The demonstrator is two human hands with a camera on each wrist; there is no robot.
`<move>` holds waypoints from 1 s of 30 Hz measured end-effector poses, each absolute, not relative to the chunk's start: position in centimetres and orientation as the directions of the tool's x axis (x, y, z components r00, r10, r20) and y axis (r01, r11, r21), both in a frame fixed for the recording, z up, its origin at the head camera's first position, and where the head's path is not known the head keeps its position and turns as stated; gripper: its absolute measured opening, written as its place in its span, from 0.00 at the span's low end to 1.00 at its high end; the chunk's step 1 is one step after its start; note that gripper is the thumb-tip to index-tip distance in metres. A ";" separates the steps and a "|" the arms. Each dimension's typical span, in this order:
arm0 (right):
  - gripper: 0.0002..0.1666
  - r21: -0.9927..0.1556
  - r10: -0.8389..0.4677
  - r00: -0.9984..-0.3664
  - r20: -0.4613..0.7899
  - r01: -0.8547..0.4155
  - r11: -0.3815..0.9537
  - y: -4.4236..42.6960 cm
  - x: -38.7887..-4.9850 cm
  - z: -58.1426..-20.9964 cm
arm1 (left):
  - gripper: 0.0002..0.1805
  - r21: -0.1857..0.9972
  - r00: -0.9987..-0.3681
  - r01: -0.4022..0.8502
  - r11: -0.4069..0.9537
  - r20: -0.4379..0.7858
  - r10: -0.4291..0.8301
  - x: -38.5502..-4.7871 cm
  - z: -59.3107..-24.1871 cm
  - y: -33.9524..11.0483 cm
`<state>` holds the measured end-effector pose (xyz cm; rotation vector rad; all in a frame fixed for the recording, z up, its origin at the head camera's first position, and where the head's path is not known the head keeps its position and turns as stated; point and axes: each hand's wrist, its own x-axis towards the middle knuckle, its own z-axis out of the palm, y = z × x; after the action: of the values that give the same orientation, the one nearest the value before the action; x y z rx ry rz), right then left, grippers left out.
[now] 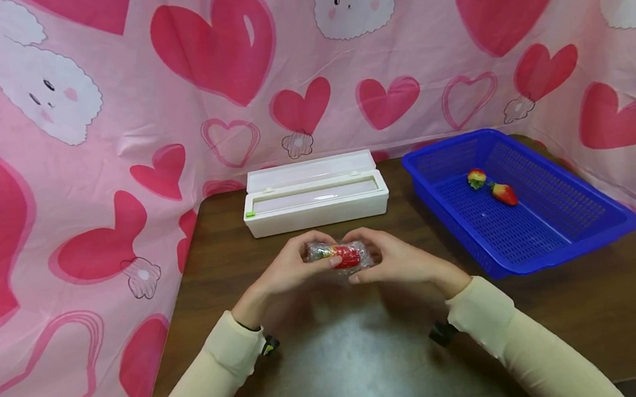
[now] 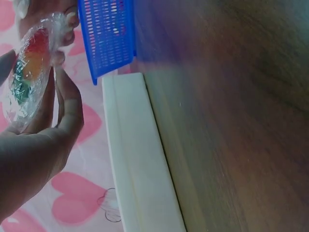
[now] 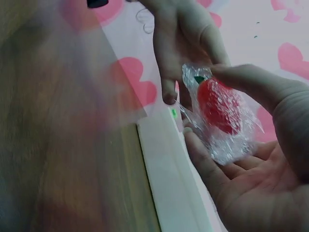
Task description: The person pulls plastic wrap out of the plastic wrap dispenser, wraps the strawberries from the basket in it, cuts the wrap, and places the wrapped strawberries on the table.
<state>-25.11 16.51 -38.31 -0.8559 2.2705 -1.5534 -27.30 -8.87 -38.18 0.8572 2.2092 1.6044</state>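
Gripped from either end by a person's left hand [image 1: 286, 268] and right hand [image 1: 400, 259], a red-and-yellow strawberry [image 1: 349, 258] in crinkled, clear plastic film [image 3: 224, 152] is held above the brown wood-grain table [image 1: 346, 375], before a long white plastic box [image 1: 319, 214] with its lid raised. The wrapping appears nearly done, the next move likely calling for loose ends to be pressed snug without bruising. Two unwrapped strawberries [image 1: 505, 194] lie in a blue perforated plastic basket [image 1: 534, 232].
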 end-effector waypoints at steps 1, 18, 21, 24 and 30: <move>0.39 -0.918 -0.592 -0.797 0.119 -0.316 0.240 16.4 -25.1 -38.3 | 0.16 0.930 -0.790 0.301 0.210 0.119 0.602 -27.3 -38.1 -8.8; 0.38 -0.969 -0.534 -0.831 0.156 -0.235 0.082 16.2 -25.1 -38.6 | 0.16 0.928 -0.833 0.309 0.209 0.158 0.531 -27.2 -38.2 -8.6; 0.35 -0.978 -0.527 -0.835 0.160 -0.208 0.032 16.2 -25.1 -38.7 | 0.17 0.935 -0.833 0.295 0.197 0.150 0.533 -27.2 -38.2 -8.5; 0.32 -0.981 -0.521 -0.839 0.158 -0.193 0.012 16.1 -25.1 -39.0 | 0.18 0.952 -0.828 0.253 0.173 0.121 0.547 -27.2 -38.2 -8.5; 0.33 -0.876 -0.508 -0.819 0.266 -0.426 0.228 15.7 -24.9 -39.5 | 0.18 0.965 -0.822 0.208 0.160 0.083 0.564 -27.2 -38.3 -8.6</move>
<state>-24.94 15.71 -39.53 -0.9150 2.4017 -1.6721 -27.16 -8.64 -38.31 0.7421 2.1455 1.7076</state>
